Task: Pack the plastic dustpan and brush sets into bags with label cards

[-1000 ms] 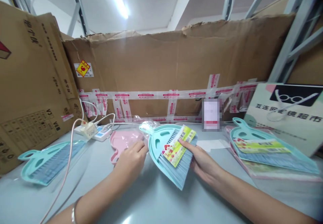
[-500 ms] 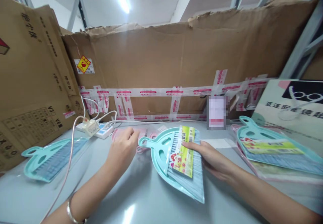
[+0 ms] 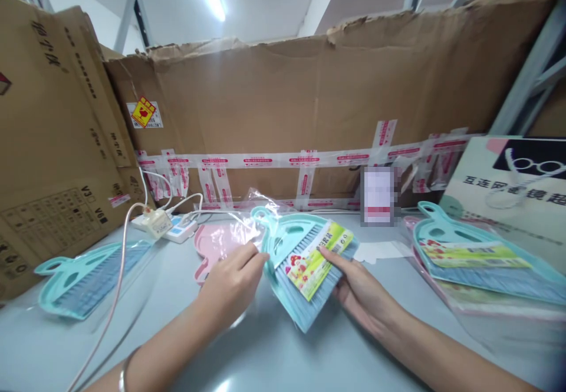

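Observation:
A light-blue dustpan (image 3: 287, 236) with a matching brush (image 3: 305, 315) nested in it is tilted above the middle of the table. Across the brush lies a printed yellow-green card (image 3: 316, 262). My right hand (image 3: 362, 289) grips the set by its right side, thumb on the card. Close to the dustpan's left edge, my left hand (image 3: 236, 277) is closed, pinching a clear plastic bag (image 3: 254, 197) whose film spreads around the dustpan's handle. Exactly where the fingertips meet the film is hard to see. Behind my left hand lies a pink dustpan-like piece (image 3: 212, 247), partly covered.
Another bagged blue dustpan set (image 3: 88, 280) lies at left beneath a white cable (image 3: 119, 286). At right, a carded blue set (image 3: 477, 256) rests on pink-edged packages. A power strip (image 3: 181, 227) and a large taped cardboard box (image 3: 265, 103) stand at the back.
The dustpan set has turned, its handle end swinging up and its bristle end to the left. My left hand has moved right and down, and clear film now shows around the handle.

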### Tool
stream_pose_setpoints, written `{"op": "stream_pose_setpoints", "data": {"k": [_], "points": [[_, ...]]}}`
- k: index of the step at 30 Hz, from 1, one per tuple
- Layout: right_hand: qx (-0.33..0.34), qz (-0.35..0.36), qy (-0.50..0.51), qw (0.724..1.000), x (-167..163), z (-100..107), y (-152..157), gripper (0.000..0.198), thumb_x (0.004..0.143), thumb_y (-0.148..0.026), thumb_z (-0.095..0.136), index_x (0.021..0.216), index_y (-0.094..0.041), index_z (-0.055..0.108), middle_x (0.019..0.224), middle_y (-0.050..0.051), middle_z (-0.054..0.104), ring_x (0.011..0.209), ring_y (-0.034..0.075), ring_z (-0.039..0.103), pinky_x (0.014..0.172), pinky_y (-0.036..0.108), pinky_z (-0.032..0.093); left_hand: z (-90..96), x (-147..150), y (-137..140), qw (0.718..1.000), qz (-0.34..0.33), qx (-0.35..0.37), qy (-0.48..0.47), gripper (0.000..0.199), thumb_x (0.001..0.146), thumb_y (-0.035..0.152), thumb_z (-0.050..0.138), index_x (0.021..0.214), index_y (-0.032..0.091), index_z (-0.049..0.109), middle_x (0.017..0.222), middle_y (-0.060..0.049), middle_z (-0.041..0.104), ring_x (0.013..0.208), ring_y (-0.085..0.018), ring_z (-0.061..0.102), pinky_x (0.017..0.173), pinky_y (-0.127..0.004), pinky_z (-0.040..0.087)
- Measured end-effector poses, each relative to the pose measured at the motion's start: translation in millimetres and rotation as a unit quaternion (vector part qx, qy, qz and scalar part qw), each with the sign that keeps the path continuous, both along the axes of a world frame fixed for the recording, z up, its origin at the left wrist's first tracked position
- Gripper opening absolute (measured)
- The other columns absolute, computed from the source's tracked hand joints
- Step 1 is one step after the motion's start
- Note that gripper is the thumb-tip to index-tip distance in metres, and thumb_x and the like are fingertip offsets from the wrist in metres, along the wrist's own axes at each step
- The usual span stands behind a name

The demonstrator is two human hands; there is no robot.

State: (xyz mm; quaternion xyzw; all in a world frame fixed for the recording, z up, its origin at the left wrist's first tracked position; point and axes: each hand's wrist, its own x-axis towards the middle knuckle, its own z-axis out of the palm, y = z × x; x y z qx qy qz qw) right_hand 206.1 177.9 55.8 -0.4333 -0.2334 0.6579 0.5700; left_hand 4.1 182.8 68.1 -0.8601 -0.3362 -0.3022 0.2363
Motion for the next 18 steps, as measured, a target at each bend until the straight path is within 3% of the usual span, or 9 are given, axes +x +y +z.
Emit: {"op": "stream_pose_setpoints", "data": {"k": [2, 6, 9, 11, 13, 15, 18], "points": [[-0.001, 0.0, 0.017, 1.0, -1.9, -1.9, -0.9, 0.029, 0.07, -0.02, 0.067, 0.097, -0.015, 0.059, 0.086, 0.007, 0.07, 0.078, 0.02, 0.066, 0.07, 0.029, 0.055, -0.3, 4.0, -1.2, 0.999, -0.028, 0.029, -0.017, 0.024, 0.083, 0.005, 0.037, 0.09, 0.015, 0.058, 0.069, -0.003, 0.057, 0.061, -0.012, 0.053, 0.051, -0.021, 0.041], [0.008, 0.07, 0.026, 0.997, -9.4, -4.9, -6.6, 0.023, 0.071, -0.02, 0.066, 0.091, -0.011, 0.06, 0.086, 0.009, 0.07, 0.077, 0.02, 0.066, 0.071, 0.031, 0.055, -3.6, 11.7, -2.1, 0.995, -0.091, 0.041, 0.012, 0.019, 0.083, 0.009, 0.041, 0.091, 0.015, 0.058, 0.067, -0.003, 0.057, 0.057, -0.013, 0.049, 0.048, -0.023, 0.038], [0.017, 0.042, 0.047, 0.998, -11.1, -4.9, -8.7, 0.023, 0.071, -0.021, 0.066, 0.091, -0.012, 0.06, 0.088, 0.008, 0.07, 0.079, 0.019, 0.066, 0.072, 0.029, 0.055, -5.1, 11.0, -3.6, 0.991, -0.132, 0.03, 0.011, 0.019, 0.083, 0.009, 0.044, 0.095, 0.016, 0.057, 0.066, -0.001, 0.055, 0.056, -0.012, 0.048, 0.049, -0.023, 0.04], [0.02, -0.001, 0.061, 0.998, -9.0, -3.6, -7.8, 0.024, 0.071, -0.021, 0.067, 0.093, -0.014, 0.06, 0.09, 0.006, 0.07, 0.082, 0.018, 0.066, 0.071, 0.027, 0.055, -4.4, 6.9, -3.3, 0.991, -0.117, 0.009, -0.07, 0.023, 0.082, 0.012, 0.048, 0.104, 0.019, 0.054, 0.077, -0.004, 0.057, 0.069, -0.014, 0.053, 0.06, -0.026, 0.046], [0.022, -0.033, 0.068, 0.997, -6.3, -2.1, -6.4, 0.027, 0.07, -0.021, 0.067, 0.095, -0.016, 0.06, 0.092, 0.005, 0.069, 0.084, 0.018, 0.065, 0.07, 0.025, 0.056, -3.4, 2.6, -0.7, 0.972, -0.048, -0.04, -0.226, 0.037, 0.08, 0.021, 0.055, 0.116, 0.022, 0.045, 0.102, -0.009, 0.054, 0.094, -0.019, 0.052, 0.075, -0.033, 0.048], [0.028, -0.052, 0.075, 0.995, -4.9, -1.3, -5.5, 0.027, 0.07, -0.022, 0.068, 0.095, -0.018, 0.061, 0.093, 0.003, 0.069, 0.085, 0.018, 0.065, 0.069, 0.024, 0.056, -3.4, 1.4, 3.4, 0.907, 0.022, -0.152, -0.392, 0.054, 0.079, 0.034, 0.057, 0.126, 0.023, 0.034, 0.123, -0.014, 0.042, 0.111, -0.024, 0.044, 0.085, -0.041, 0.045], [0.039, -0.073, 0.092, 0.992, -7.5, -1.6, -6.3, 0.025, 0.07, -0.023, 0.068, 0.093, -0.019, 0.061, 0.093, 0.003, 0.069, 0.085, 0.017, 0.065, 0.068, 0.023, 0.056, -6.4, 9.5, 6.9, 0.738, -0.003, -0.44, -0.512, 0.059, 0.082, 0.045, 0.046, 0.131, 0.02, 0.024, 0.126, -0.018, 0.043, 0.109, -0.025, 0.051, 0.083, -0.04, 0.048]]}}
